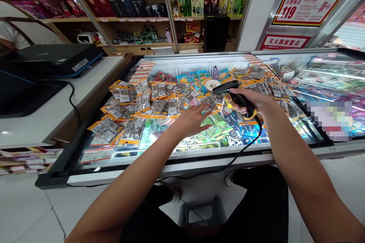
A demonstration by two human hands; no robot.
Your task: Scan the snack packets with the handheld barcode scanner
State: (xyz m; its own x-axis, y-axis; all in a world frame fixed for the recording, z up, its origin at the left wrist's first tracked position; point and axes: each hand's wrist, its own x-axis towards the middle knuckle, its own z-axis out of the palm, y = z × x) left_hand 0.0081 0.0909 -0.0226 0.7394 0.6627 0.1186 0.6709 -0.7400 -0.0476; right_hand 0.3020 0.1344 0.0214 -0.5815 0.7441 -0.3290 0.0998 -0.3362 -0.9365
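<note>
My right hand [252, 100] grips a black barcode scanner [232, 93] with a yellow trim, its head pointing left over the packets. A black cable [245, 146] runs down from the scanner's handle. Fingers stretched out flat, my left hand [194, 117] reaches over a spread of orange-edged silver snack packets [148, 102] lying on the glass lid of a chest freezer [199, 155]. Under and near that hand lie green snack bags [213, 129]. Blue and yellow bags [199, 79] lie further back.
A white counter [57, 110] with a black device [54, 59] and cable stands at the left, a person's sleeve behind it. Shelves of goods [128, 11] line the back wall. A second glass freezer [322, 76] adjoins at the right. A stool [199, 212] is below me.
</note>
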